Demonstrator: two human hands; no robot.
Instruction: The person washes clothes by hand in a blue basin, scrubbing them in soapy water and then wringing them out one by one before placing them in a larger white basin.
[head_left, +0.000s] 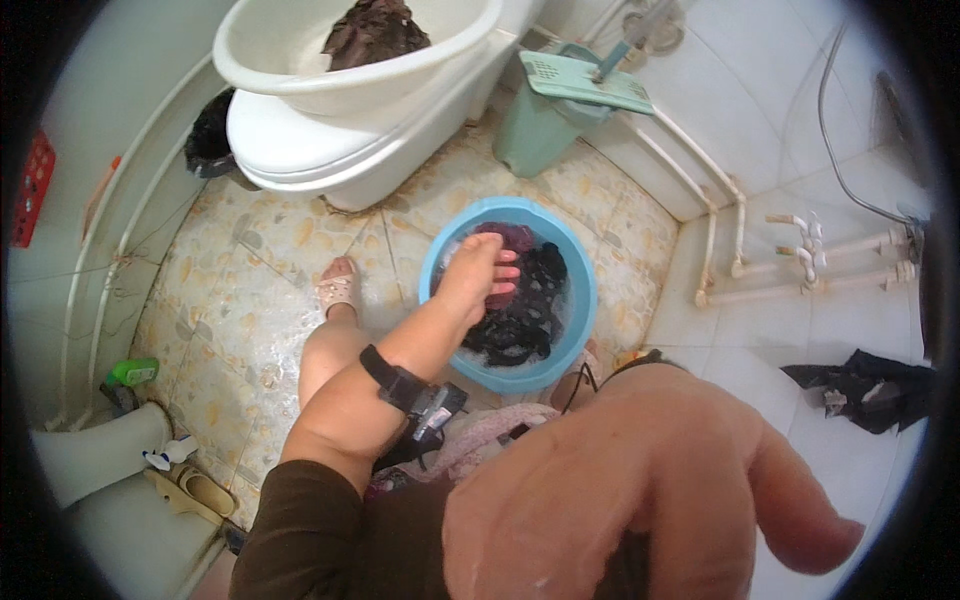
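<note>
My left hand (478, 274) is over a light blue plastic basin (585, 300), with its fingers a little bent and apart. Nothing shows in its grip. Dark wet clothes (517, 330) and a maroon piece of cloth (506, 234) lie in sudsy water in the basin. A black strap with a small device (424, 405) circles my left forearm. Very near the camera, my right hand (652, 480) looms large at the lower right, fingers spread and holding nothing visible. Some of its fingertips run past the bottom edge of view.
A white tub (360, 82) holding brown cloth (375, 34) rests on the closed toilet lid (300, 142). Behind the basin stands a green mop bucket (544, 131). Pipes with taps (810, 247) run along the right wall. Beige slippers (199, 491) lie at lower left; the tiled floor looks wet.
</note>
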